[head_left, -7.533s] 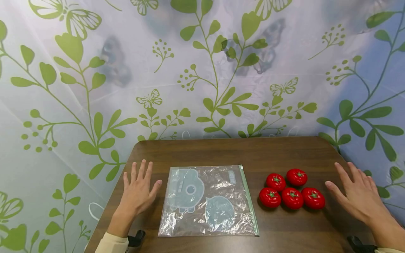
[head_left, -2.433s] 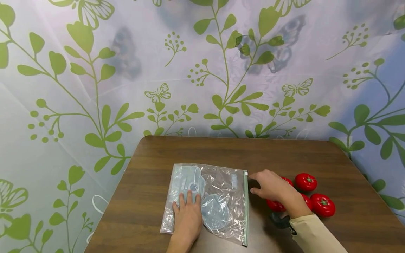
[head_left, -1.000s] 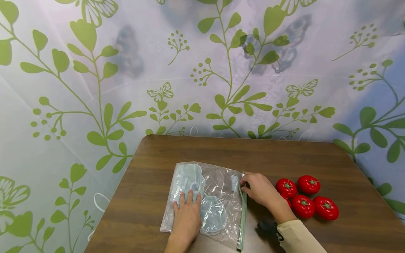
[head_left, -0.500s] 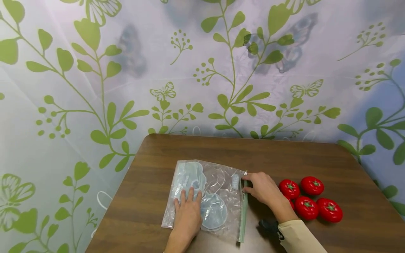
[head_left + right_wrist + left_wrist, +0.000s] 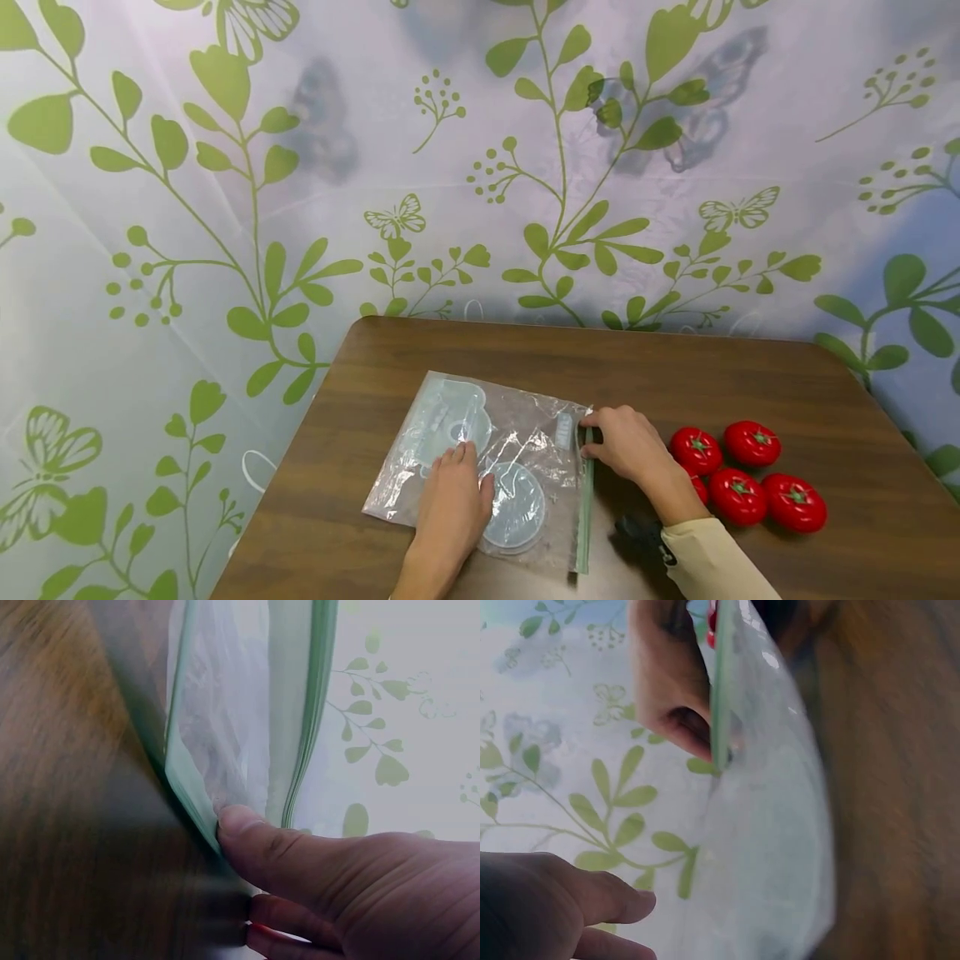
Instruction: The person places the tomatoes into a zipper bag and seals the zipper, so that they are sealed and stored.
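Note:
A clear zip bag [image 5: 552, 500] with pale blue printed shapes and a green zip strip [image 5: 584, 533] lies on the wooden table. At the far end of that strip, my right hand [image 5: 628, 446] pinches the bag's edge. The right wrist view shows the thumb [image 5: 251, 829] against one green strip, with a gap between the two strips of the mouth. My left hand [image 5: 450, 504] is over the bag's left part, fingers close together and thumb apart. In the left wrist view its fingers [image 5: 615, 900] hold nothing; whether the palm touches the bag is hidden.
Several red tomatoes [image 5: 738, 497] with green tops are grouped to the right of my right hand, one partly hidden by it. The brown table [image 5: 637, 358] ends at a leaf-patterned curtain [image 5: 465, 167] behind.
My right hand came from the right side to the green strip and took hold of it. My left hand, earlier spread flat on the bag, has drawn its fingers together; the mouth has parted.

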The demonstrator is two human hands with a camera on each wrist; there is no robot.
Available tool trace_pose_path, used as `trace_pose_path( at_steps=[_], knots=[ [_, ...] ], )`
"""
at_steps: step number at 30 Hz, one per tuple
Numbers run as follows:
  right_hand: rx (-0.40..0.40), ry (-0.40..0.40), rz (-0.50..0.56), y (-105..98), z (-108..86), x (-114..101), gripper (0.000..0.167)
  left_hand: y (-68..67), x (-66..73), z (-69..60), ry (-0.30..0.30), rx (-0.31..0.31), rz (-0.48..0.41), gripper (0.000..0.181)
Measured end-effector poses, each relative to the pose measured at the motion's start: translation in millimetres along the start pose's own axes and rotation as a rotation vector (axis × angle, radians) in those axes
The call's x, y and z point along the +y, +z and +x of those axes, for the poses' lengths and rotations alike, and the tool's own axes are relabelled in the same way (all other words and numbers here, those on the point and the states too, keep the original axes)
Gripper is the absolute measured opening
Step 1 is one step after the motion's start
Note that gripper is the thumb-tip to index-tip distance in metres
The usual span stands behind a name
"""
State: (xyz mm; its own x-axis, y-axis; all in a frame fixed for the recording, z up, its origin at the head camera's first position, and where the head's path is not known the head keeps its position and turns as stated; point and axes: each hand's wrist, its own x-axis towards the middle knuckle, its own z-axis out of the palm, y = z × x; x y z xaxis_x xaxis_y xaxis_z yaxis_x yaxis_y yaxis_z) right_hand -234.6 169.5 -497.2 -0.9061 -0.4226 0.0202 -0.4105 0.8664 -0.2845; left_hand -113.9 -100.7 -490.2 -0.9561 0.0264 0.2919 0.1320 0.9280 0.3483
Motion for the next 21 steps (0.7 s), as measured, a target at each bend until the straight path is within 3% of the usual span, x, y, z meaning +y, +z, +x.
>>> trace_pose_path(
  at_steps=[4, 9, 17, 21],
  knots=[
    [-0.008, 0.009, 0.002, 0, 1.5, -1, 0.04, -9.3, 9.6, 1.6, 0.031, 0.021, -0.04, 0.042],
    [-0.025, 0.03, -0.002, -2, 3.1, -3, 0.042, -16.5, 29.5, 0.7, 0.085, -0.011, -0.05, 0.047],
    [-0.025, 0.047, 0.004, -3, 4.1, -7, 0.043, -10.6, 67.1, -6.2, 0.262, -0.096, 0.02, 0.047],
    [-0.028, 0.058, 0.01, -4, 3.2, -8, 0.043, -7.8, 81.1, -5.6, 0.312, -0.146, 0.069, 0.045]
  ],
)
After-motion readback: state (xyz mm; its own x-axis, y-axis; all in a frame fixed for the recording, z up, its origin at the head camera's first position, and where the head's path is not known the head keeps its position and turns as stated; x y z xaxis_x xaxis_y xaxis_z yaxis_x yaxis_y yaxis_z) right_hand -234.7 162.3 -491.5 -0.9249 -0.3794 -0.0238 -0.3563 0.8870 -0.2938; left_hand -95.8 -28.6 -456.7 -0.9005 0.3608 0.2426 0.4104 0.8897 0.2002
